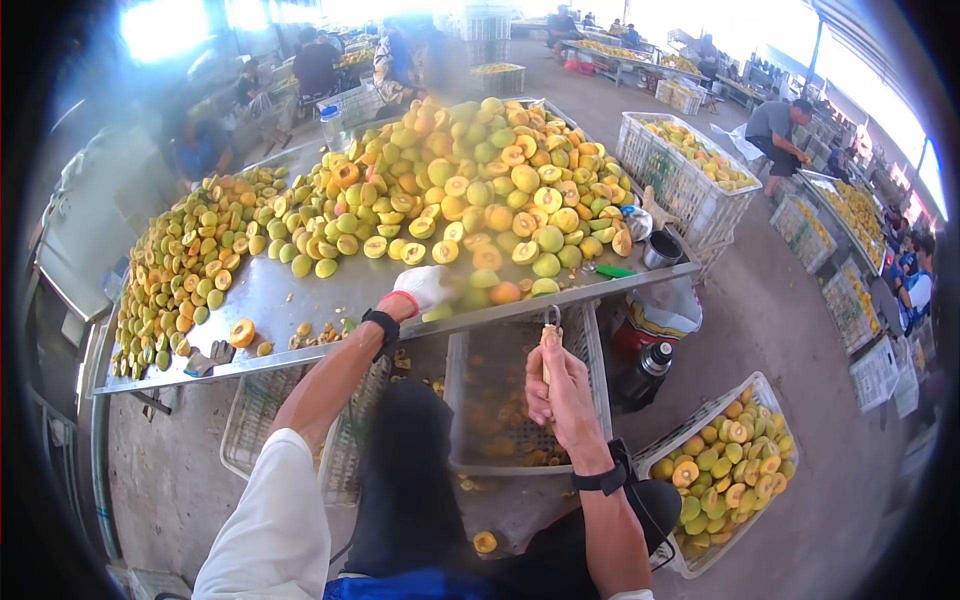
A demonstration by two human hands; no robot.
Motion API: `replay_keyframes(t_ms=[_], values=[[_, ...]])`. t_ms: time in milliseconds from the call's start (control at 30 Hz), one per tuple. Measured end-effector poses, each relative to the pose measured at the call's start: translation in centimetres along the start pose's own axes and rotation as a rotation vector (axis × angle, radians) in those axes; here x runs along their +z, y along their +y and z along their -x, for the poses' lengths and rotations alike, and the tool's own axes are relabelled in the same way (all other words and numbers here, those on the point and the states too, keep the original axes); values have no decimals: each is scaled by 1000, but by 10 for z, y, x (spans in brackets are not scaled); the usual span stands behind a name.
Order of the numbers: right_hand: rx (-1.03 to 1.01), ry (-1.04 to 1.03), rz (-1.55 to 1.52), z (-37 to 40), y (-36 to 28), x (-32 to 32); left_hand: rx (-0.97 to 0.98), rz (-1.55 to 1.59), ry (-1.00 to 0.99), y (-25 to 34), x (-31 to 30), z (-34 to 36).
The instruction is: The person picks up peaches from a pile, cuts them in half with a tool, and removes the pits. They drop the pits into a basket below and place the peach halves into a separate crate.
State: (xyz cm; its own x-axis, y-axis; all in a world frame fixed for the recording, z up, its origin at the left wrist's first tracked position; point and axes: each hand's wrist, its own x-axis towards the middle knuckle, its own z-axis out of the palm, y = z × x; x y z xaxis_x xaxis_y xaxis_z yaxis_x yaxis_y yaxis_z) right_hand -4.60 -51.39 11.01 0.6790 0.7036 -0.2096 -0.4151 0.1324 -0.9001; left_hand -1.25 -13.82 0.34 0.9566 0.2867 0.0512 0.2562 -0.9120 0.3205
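My left hand [425,288], in a white glove with a red cuff, reaches over the front edge of the metal table [290,290], beside the heap of halved yellow-green fruit [440,180]. Its fingers are blurred, and what they hold, if anything, cannot be made out. Bare and closed, my right hand [560,385] grips the light handle of a small tool [549,345] with a metal loop at its top. That hand is above a plastic crate [456,400] with small, blurred pieces inside, below the table edge.
A green-handled tool [613,271] and a dark cup [661,250] are at the table's right corner. A black flask [645,372] stands below. Crates of fruit [730,460] sit at right. A glove [208,358] lies at the left edge. Other people work farther back.
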Motion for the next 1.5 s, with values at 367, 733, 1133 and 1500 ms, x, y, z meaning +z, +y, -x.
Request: replay_keyframes(t_ms=[367, 733, 1133, 1500], values=[[-20, 0, 61, 5, 12, 4, -12, 193, 120, 49, -41, 33], [-650, 164, 766, 17, 5, 29, 125, 867, -123, 195, -141, 152], [-664, 301, 891, 14, 18, 17, 239, 1411, 103, 214, -72, 150], [-635, 181, 813, -5, 39, 30, 16, 1414, 487, 212, -32, 140]])
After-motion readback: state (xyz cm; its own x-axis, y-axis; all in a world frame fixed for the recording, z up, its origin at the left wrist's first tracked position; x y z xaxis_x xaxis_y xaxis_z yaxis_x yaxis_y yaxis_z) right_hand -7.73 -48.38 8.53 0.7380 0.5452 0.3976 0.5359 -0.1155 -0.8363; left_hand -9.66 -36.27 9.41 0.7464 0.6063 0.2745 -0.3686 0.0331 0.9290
